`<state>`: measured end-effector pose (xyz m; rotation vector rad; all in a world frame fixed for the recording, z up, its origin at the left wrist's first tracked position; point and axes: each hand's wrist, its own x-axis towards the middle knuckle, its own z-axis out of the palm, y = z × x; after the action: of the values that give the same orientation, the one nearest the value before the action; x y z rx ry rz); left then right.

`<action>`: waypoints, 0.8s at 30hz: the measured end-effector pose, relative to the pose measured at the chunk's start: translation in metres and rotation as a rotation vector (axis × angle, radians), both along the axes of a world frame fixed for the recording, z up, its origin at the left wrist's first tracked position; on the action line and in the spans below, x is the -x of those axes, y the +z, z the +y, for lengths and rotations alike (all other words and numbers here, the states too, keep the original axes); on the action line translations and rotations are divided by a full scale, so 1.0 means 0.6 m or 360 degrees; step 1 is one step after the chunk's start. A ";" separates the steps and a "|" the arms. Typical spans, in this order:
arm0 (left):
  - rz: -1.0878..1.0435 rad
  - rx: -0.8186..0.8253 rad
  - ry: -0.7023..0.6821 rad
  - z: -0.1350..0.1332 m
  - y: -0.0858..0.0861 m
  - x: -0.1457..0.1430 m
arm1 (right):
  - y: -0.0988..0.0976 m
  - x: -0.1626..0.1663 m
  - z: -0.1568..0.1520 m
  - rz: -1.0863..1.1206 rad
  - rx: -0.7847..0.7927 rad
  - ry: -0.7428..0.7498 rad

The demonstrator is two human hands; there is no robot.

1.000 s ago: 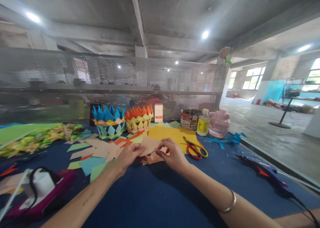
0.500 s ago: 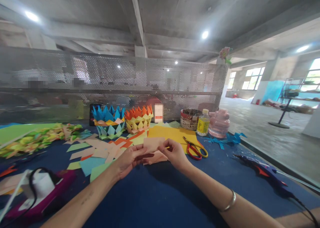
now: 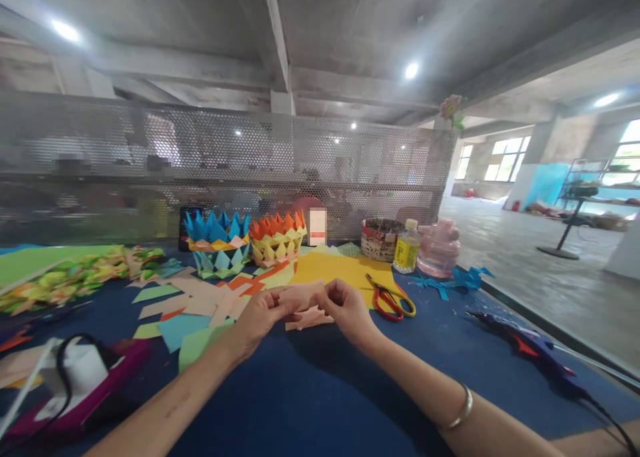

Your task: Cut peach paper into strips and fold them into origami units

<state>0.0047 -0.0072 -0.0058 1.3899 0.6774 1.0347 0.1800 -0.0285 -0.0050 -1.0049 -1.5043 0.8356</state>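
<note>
Both hands meet over the blue table and pinch one peach paper piece between them. My left hand grips its left end with thumb and fingers closed. My right hand pinches the right end; a metal bangle sits on that forearm. Just under the held piece lie a few more folded peach pieces on the table. Behind the hands is a yellow sheet.
Red-and-yellow scissors lie right of my hands. Two folded paper baskets, blue and orange-yellow, stand at the back by a woven basket, a bottle and a pink jar. Coloured paper scraps spread left. A glue gun lies right.
The peach piece has gone from an open flat sheet to a narrower strip, and both hands have drawn closer together around it.
</note>
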 end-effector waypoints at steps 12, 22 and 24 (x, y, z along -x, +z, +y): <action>0.0113 0.0012 0.0025 -0.006 0.010 -0.002 | -0.003 -0.002 0.002 0.0027 0.0228 0.0057; 0.0151 0.0056 0.0057 -0.006 0.007 -0.001 | -0.005 -0.004 0.005 -0.0193 0.0148 -0.0116; 0.0143 0.0073 0.0056 -0.005 0.007 -0.001 | -0.006 -0.005 0.005 -0.0210 0.0135 -0.0137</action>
<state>0.0054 -0.0103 -0.0014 1.3951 0.7895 0.9832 0.1828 -0.0253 -0.0083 -1.1989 -1.5350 0.7899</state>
